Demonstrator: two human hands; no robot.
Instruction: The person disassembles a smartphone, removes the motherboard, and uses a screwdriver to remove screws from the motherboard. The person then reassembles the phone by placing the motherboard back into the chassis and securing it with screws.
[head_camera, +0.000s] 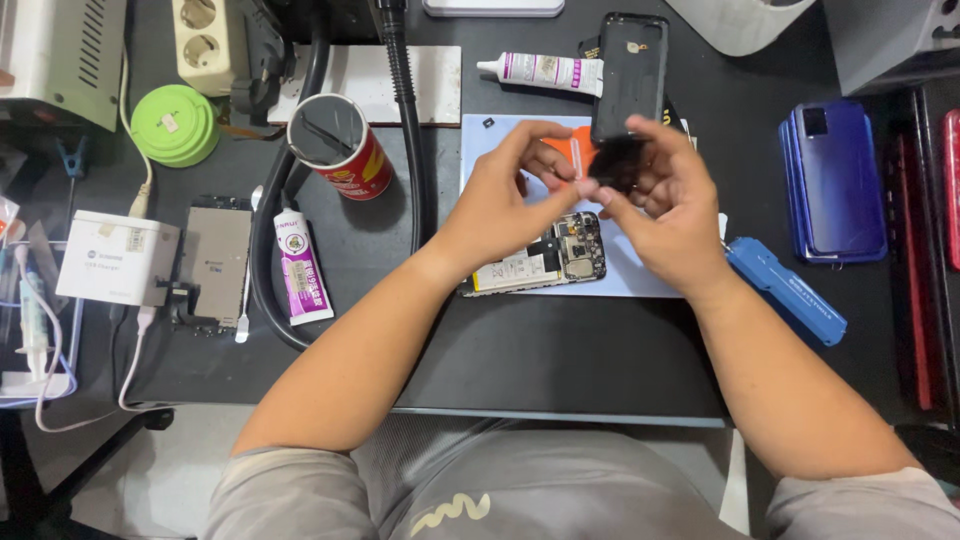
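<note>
Both hands are raised over an opened phone whose circuit board shows, lying on a pale blue mat. My right hand pinches a small dark, blurred part between thumb and fingers. My left hand meets it from the left, fingertips touching the same part. An orange piece shows behind the fingers. A black phone back cover lies just beyond the hands.
Around the dark desk lie a red can, two glue tubes, a black hose, a blue tool, blue phone covers, a screen panel, a white charger box and a green disc.
</note>
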